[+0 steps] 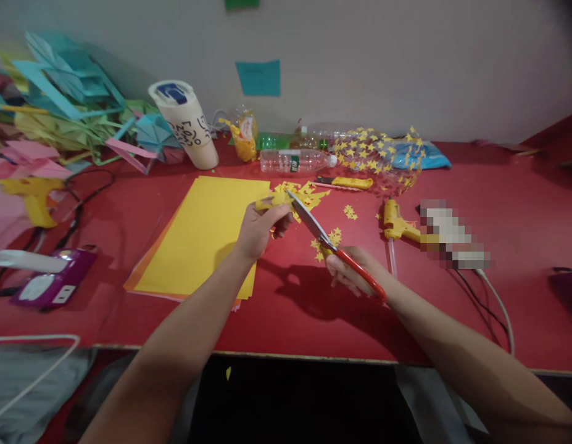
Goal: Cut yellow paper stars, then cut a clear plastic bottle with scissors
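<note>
My left hand (260,228) pinches a small piece of yellow paper (279,199) above the red table. My right hand (353,271) is closed around the red-handled scissors (323,237), whose blade tips reach the paper near my left fingers. Whether the blades are cutting into it cannot be made out. Beneath my hands lie yellow paper scraps (308,196) and a small heap of cut-out yellow stars (334,237), with another little group of stars (350,213) beyond. Sheets of yellow paper (197,234) are stacked under and left of my left forearm.
A glue gun (397,225) lies right of my right hand, beside a pixelated object (455,234) with cables. Behind are a yellow cutter knife (353,183), a clear bottle (292,161) and a white tumbler (188,126). Folded coloured paper (77,92), another glue gun (33,197) and a purple device (57,277) stand left.
</note>
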`<move>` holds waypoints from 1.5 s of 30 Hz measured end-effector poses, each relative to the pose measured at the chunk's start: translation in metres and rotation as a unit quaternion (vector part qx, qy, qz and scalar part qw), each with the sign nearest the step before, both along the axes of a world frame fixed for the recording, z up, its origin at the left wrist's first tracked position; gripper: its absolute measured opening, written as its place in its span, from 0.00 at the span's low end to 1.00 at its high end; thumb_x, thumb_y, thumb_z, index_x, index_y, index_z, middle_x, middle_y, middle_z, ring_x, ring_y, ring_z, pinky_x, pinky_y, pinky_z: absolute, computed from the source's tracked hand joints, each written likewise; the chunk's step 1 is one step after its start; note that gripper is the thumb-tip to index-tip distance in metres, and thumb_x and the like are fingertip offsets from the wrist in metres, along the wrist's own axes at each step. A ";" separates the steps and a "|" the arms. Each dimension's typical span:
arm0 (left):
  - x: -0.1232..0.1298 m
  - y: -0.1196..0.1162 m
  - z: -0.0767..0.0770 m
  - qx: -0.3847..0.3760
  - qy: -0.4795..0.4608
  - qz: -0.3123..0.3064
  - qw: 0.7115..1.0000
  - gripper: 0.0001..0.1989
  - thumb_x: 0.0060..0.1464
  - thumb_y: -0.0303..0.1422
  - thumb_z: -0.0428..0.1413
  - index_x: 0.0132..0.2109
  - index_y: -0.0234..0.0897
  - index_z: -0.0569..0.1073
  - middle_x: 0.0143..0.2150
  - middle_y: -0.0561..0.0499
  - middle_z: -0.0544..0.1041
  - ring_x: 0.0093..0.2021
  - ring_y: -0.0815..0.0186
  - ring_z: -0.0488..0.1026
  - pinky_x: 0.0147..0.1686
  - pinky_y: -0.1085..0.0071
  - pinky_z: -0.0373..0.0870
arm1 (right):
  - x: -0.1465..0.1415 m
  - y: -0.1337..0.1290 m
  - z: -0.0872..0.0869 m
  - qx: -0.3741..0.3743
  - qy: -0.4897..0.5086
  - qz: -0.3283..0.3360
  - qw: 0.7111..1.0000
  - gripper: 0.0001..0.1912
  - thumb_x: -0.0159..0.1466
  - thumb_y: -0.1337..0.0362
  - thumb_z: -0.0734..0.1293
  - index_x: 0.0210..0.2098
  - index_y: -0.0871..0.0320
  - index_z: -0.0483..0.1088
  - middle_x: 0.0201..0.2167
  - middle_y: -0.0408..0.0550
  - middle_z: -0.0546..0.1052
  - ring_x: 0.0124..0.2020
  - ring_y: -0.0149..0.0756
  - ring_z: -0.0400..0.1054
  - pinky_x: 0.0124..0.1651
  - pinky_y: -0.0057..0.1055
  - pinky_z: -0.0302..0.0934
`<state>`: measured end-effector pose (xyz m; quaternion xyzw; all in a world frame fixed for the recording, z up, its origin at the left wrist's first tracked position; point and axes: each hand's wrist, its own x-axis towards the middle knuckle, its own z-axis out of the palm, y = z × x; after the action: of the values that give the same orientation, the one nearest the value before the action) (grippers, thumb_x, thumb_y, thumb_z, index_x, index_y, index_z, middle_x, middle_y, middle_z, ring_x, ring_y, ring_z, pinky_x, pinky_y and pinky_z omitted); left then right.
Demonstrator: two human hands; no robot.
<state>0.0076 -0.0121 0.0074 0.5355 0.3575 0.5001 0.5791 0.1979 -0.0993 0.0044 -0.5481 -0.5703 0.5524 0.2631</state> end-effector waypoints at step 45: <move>-0.005 0.006 0.004 0.032 -0.025 0.031 0.999 0.06 0.44 0.32 0.58 0.23 0.38 0.68 0.18 0.58 0.70 0.16 0.77 0.64 0.16 0.79 0.61 | 0.002 0.000 -0.004 -0.003 -0.015 0.006 1.000 0.26 0.58 0.39 0.66 0.22 0.55 0.63 0.10 0.35 0.63 0.10 0.24 0.56 0.18 0.26 0.60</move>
<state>0.0022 -0.0061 0.0112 0.5297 0.3430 0.5424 0.5546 0.2001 -0.0989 0.0009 -0.5537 -0.5757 0.5476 0.2492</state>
